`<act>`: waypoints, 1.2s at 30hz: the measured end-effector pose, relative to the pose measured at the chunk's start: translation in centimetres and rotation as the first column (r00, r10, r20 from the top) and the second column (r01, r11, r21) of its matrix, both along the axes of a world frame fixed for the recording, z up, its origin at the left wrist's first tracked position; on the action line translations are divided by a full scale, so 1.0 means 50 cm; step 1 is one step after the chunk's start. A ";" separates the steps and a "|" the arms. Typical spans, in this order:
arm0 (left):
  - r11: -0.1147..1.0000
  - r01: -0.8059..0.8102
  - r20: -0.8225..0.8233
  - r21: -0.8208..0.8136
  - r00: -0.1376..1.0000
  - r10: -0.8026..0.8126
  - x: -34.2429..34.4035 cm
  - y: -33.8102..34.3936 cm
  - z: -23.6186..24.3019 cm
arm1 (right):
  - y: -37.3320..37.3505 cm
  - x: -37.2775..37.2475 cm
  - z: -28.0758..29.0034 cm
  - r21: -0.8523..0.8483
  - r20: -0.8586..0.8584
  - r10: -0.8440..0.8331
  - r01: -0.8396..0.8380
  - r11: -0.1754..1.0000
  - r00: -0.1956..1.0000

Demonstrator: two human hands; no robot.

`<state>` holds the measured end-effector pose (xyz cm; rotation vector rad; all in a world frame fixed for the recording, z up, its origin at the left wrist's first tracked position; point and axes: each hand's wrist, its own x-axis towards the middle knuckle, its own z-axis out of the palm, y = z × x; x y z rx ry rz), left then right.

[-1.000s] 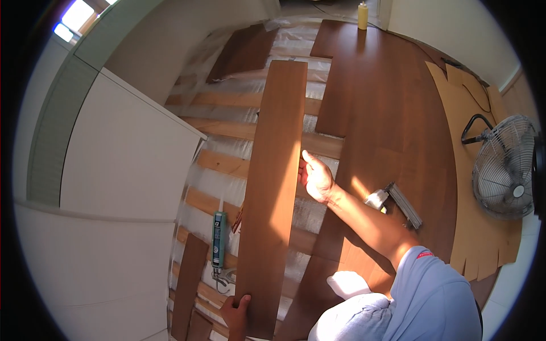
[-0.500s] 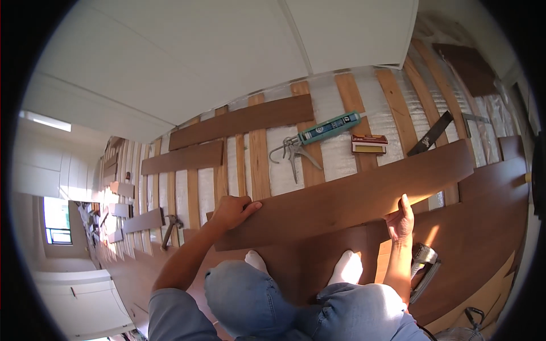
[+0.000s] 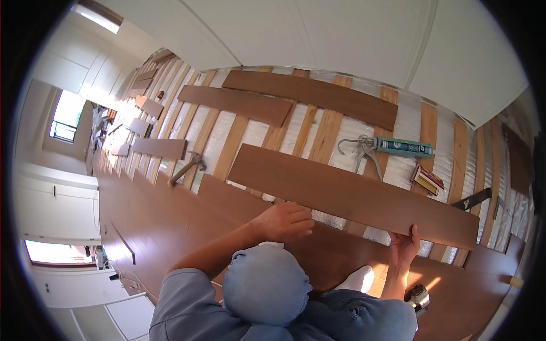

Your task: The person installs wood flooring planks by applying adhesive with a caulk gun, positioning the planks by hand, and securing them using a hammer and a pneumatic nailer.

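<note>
The brown plank [image 3: 347,187] lies slantwise before the person, over the battens [image 3: 327,133] and near the laid floor [image 3: 148,210]. Beyond its far edge, bare battens and foil leave open room towards the loose board [image 3: 313,96]; the small box [image 3: 427,179] sits close to that edge, the caulking gun [image 3: 392,146] a little farther off. A gap separates the plank's left end from the hammer [image 3: 186,168].

The right hand [image 3: 404,244] is clamped on the near edge, thumb on top. The left hand [image 3: 287,220], which gripped the left end half a second ago, is now curled beside the near edge; whether it touches the plank or holds anything, I cannot tell. The view has also turned.

The right hand's fingers are partly hidden under the plank, which also covers one end of the dark tool [image 3: 475,199].
</note>
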<state>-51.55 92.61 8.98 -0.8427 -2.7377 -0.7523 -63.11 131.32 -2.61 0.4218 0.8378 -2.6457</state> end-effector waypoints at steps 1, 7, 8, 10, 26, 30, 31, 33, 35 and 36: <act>0.999 -0.033 -0.001 0.000 0.999 0.033 0.023 -0.004 -0.023 | -0.012 -0.008 -0.002 -0.049 -0.032 0.027 -0.028 0.998 0.999; 0.268 -0.782 0.809 0.563 0.457 -0.370 0.063 -0.010 -0.172 | -0.098 -0.024 0.032 -0.037 -0.045 0.191 -0.192 0.981 0.981; 0.172 -0.726 0.710 0.666 0.547 -0.444 0.041 0.004 -0.173 | -0.117 -0.022 0.036 -0.019 -0.041 0.208 -0.209 0.978 0.977; -0.018 -0.647 0.556 0.762 0.668 -0.495 0.009 0.037 -0.156 | -0.178 0.005 0.060 0.013 -0.058 0.257 -0.257 0.966 0.965; -0.533 -0.657 0.675 0.534 0.710 -0.199 0.051 -0.285 -0.091 | -0.440 -0.174 0.337 0.952 0.127 0.983 0.294 -0.084 -0.131; -0.532 -0.605 0.665 0.592 0.740 -0.101 0.071 -0.375 -0.058 | -0.603 -0.120 0.359 0.860 0.359 0.917 0.442 -0.254 -0.171; -0.528 -0.605 0.676 0.596 0.733 -0.077 0.077 -0.404 -0.050 | -0.642 -0.111 0.368 0.858 0.352 0.919 0.453 -0.242 -0.176; -0.534 -0.580 0.676 0.615 0.736 -0.021 0.085 -0.461 -0.047 | -0.701 -0.096 0.362 0.860 0.292 0.935 0.483 -0.165 -0.199; -0.526 -0.528 0.630 0.667 0.777 0.020 0.098 -0.525 -0.058 | -0.761 -0.090 0.327 0.908 0.168 0.965 0.413 -0.072 -0.200; -0.533 -0.518 0.623 0.669 0.782 0.022 0.107 -0.562 -0.073 | -0.791 -0.087 0.307 0.943 0.045 0.983 0.333 0.017 -0.180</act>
